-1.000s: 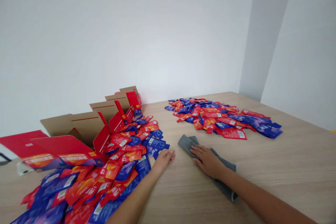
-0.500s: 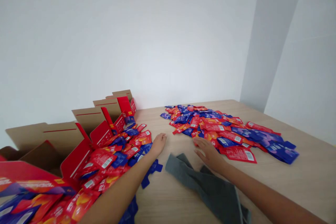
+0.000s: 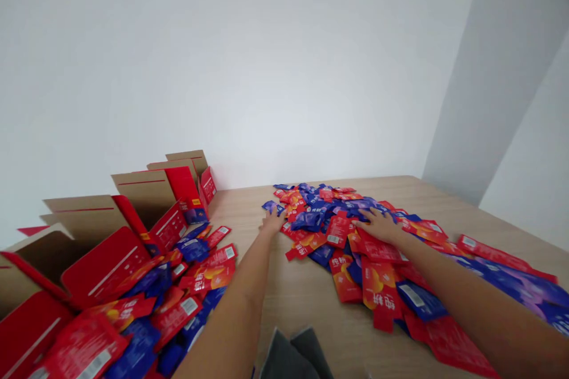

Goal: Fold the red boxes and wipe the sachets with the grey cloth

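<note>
A wide pile of red and blue packets (image 3: 340, 275) covers the middle and right of the table. My left hand (image 3: 272, 222) reaches to the pile's far left edge, fingers spread, by a blue packet (image 3: 273, 207). On top of the pile lies my right hand (image 3: 377, 226), its fingers stretched out over red packets (image 3: 376, 247). Neither hand has its fingers closed round a packet. My right forearm crosses above the nearer packets and hides some of them.
Open red cardboard boxes (image 3: 106, 249) stand in a row along the left. Beside them spreads a second heap of red and blue packets (image 3: 208, 266). A dark grey cloth (image 3: 293, 355) lies at the near edge on the wooden table (image 3: 284, 302). A white wall (image 3: 284, 71) rises behind.
Both hands have moved forward to the pile, the right one now resting on it. My view has shifted forward, so the grey cloth sits lower in the picture.
</note>
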`<state>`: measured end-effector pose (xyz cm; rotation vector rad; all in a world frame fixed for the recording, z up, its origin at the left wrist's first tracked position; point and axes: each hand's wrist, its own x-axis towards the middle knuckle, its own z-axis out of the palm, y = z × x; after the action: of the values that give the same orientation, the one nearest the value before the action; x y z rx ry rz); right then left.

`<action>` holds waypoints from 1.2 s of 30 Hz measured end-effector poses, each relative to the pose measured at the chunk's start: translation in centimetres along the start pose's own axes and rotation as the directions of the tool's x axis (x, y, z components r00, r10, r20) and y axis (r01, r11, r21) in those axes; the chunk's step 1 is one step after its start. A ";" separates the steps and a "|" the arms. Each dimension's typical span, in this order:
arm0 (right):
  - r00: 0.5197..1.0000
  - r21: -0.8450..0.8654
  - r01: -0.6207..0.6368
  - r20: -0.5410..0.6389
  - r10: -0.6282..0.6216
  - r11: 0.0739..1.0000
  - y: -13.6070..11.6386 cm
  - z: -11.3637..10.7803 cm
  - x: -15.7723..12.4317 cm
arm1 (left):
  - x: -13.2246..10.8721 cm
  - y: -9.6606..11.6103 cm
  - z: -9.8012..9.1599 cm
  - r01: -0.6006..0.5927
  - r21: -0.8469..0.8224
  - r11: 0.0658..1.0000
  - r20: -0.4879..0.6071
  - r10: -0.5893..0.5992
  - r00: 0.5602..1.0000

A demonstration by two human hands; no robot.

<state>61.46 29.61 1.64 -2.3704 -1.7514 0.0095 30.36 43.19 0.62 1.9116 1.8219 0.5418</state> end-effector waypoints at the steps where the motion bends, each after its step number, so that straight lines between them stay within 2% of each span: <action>1: 1.000 -0.009 -0.002 0.018 0.002 1.000 0.1 0.4 0.4 | 0.6 0.4 0.7 0.003 0.019 1.000 0.018 -0.003 1.000; 6: 0.995 -0.041 0.086 0.053 -0.084 0.995 0.3 1.7 -0.1 | 1.1 2.4 3.7 -0.118 0.084 0.989 0.122 0.107 0.987; 10: 0.975 -0.041 0.211 0.080 -0.207 0.977 0.0 1.5 -2.2 | -1.5 3.5 4.4 -0.261 0.082 0.962 0.200 0.240 0.950; 13: 0.947 -0.042 0.313 0.088 -0.309 0.949 -0.3 1.2 -5.0 | -5.4 3.9 4.6 -0.352 0.074 0.933 0.224 0.328 0.918; 18: 0.886 -0.072 0.456 0.127 -0.446 0.887 0.8 -0.1 -11.9 | -14.2 4.3 5.2 -0.429 0.057 0.902 0.221 0.407 0.886; 20: 0.870 -0.089 0.485 0.149 -0.470 0.870 1.5 -1.0 -14.6 | -17.9 4.6 5.4 -0.420 0.058 0.906 0.198 0.402 0.894; 22: 0.864 -0.106 0.495 0.164 -0.476 0.863 2.1 -2.1 -16.8 | -21.5 5.0 5.7 -0.366 0.064 0.928 0.151 0.354 0.923; 24: 0.881 -0.128 0.466 0.153 -0.447 0.875 2.5 -3.4 -18.5 | -24.6 5.4 5.8 -0.280 0.036 0.959 0.105 0.275 0.956; 27: 0.951 -0.166 0.310 0.066 -0.303 0.936 2.7 -5.3 -21.1 | -28.3 5.4 4.9 -0.169 -0.093 0.981 0.116 0.179 0.977; 29: 0.981 -0.173 0.191 -0.005 -0.195 0.966 2.2 -6.5 -23.9 | -30.4 4.6 3.6 -0.168 -0.161 0.973 0.144 0.191 0.971; 31: 0.981 -0.135 0.176 -0.063 -0.186 0.975 0.8 -7.4 -28.2 | -32.6 3.2 1.8 -0.221 -0.191 0.956 0.152 0.252 0.956; 32: 0.971 -0.109 0.214 -0.080 -0.223 0.971 -0.3 -7.6 -30.8 | -33.9 2.3 1.0 -0.269 -0.207 0.941 0.161 0.303 0.939; 33: 0.935 -0.013 0.333 -0.124 -0.332 0.943 -1.7 -7.7 -33.8 | -35.2 1.5 0.4 -0.334 -0.216 0.918 0.180 0.373 0.910; 35: 0.833 0.182 0.554 -0.101 -0.545 0.813 -4.8 -7.3 -39.7 | -37.7 -0.1 -0.5 -0.494 -0.189 0.849 0.233 0.527 0.817; 36: 0.766 0.251 0.626 -0.018 -0.643 0.739 -6.3 -6.9 -42.4 | -38.8 -0.7 -0.8 -0.565 -0.153 0.811 0.250 0.585 0.771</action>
<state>43.63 -9.87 4.78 -1.5143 -2.3503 0.1991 27.21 4.54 1.61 2.3558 0.9984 0.4725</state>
